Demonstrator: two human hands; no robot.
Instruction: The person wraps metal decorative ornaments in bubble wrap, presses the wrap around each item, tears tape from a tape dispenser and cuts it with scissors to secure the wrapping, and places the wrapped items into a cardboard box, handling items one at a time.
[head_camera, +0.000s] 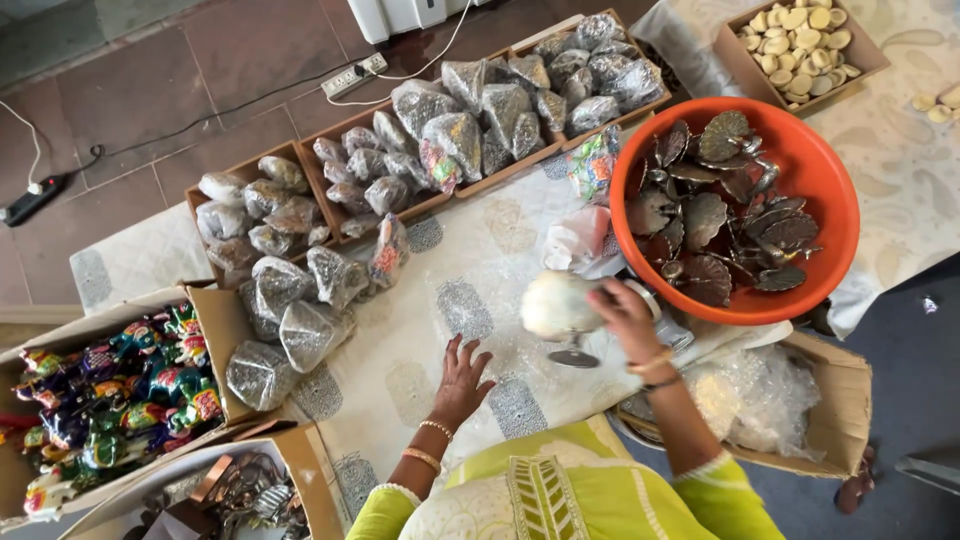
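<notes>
Head view: the right hand (628, 318) grips a blurred, pale wrapped piece on a dark round base (562, 312), held just above the patterned cloth (470, 270) beside the orange basin (738, 208) of metal peacock figures; the left hand (463, 380) rests flat on the cloth, fingers spread; beyond lie cardboard boxes of plastic-bagged items (420, 130), and painted elephant figurines (110, 385) fill a box at left
</notes>
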